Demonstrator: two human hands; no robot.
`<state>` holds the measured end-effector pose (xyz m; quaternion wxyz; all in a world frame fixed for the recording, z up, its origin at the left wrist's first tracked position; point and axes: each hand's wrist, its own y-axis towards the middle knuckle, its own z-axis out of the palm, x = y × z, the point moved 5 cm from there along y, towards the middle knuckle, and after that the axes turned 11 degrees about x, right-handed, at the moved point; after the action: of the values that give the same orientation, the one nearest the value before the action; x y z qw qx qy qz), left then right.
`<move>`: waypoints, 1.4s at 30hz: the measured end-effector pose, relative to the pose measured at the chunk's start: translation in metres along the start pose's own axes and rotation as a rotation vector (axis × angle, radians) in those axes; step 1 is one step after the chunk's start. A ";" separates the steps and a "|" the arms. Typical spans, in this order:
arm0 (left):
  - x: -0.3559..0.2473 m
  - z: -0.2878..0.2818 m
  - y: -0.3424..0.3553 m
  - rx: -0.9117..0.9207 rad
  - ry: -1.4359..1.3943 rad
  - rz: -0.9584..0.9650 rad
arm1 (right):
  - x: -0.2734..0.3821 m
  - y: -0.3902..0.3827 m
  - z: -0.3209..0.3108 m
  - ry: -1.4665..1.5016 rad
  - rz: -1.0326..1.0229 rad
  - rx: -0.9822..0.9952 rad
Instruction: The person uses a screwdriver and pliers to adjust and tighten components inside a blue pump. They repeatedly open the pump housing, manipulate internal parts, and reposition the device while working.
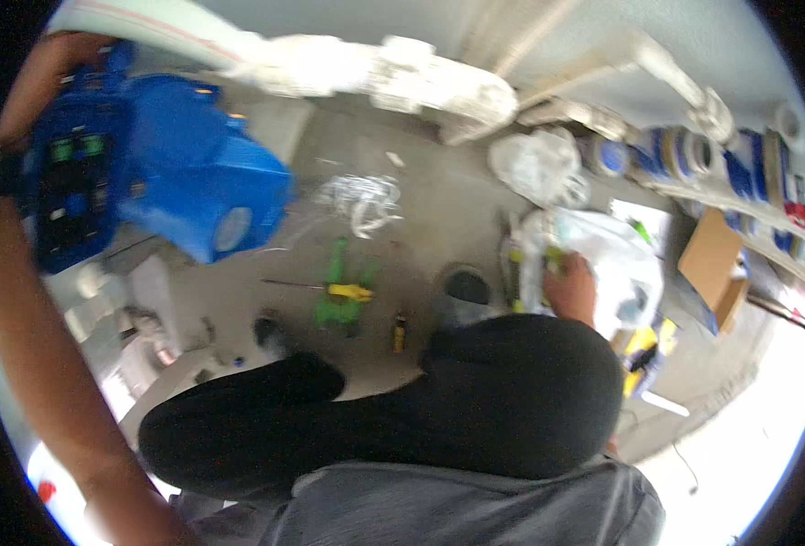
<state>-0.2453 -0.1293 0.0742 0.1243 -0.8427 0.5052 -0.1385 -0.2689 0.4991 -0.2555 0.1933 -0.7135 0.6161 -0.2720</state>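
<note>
At the upper left my left hand (67, 65) is closed on the top edge of a blue plastic case (82, 173), which is tilted up and has dark compartments and green bits. Beside the case is a crumpled blue sheet or bag (207, 177) with a pale round patch. To the right of my knee, my right hand (572, 289) is at a white plastic bag (607, 259). Its fingers are curled beside a yellow-green thing (555, 259), blurred and partly hidden, so what they hold I cannot make out.
Between my feet lie a green tool (337, 309), a yellow-handled screwdriver (348, 292) and a small yellow-black item (399, 333). Tangled white strips (361, 200) lie farther off. White wrapped pipe (393, 77) runs along the wall. A shelf (721, 205) with rolls and a cardboard box (713, 264) stand right.
</note>
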 end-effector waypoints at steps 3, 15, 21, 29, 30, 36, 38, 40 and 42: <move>-0.012 -0.012 -0.003 0.027 -0.058 -0.005 | -0.010 0.006 0.015 -0.003 0.031 0.077; -0.036 -0.014 -0.007 0.057 -0.235 0.065 | 0.016 -0.024 -0.081 0.290 -0.303 0.291; -0.036 -0.008 -0.001 0.025 -0.159 0.095 | 0.176 -0.021 -0.141 0.374 -1.089 0.281; -0.039 -0.008 0.000 0.067 -0.189 0.085 | 0.350 -0.032 -0.155 0.596 -1.325 0.650; -0.039 -0.009 -0.002 0.061 -0.179 0.066 | 0.361 -0.039 -0.160 0.616 -1.380 0.594; -0.039 -0.012 -0.006 0.019 -0.213 0.083 | 0.396 -0.045 -0.162 0.634 -1.314 0.533; -0.038 -0.012 -0.006 0.012 -0.240 0.097 | 0.401 -0.043 -0.158 0.629 -1.299 0.544; -0.039 -0.009 -0.005 0.010 -0.253 0.095 | 0.401 -0.039 -0.155 0.610 -1.284 0.548; -0.040 -0.009 -0.006 -0.006 -0.251 0.112 | 0.401 -0.037 -0.154 0.574 -1.275 0.538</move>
<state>-0.2616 -0.0918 0.0800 0.1915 -0.8241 0.5326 -0.0234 -0.2994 0.1198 -0.0531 -0.0022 -0.7612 0.0216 -0.6482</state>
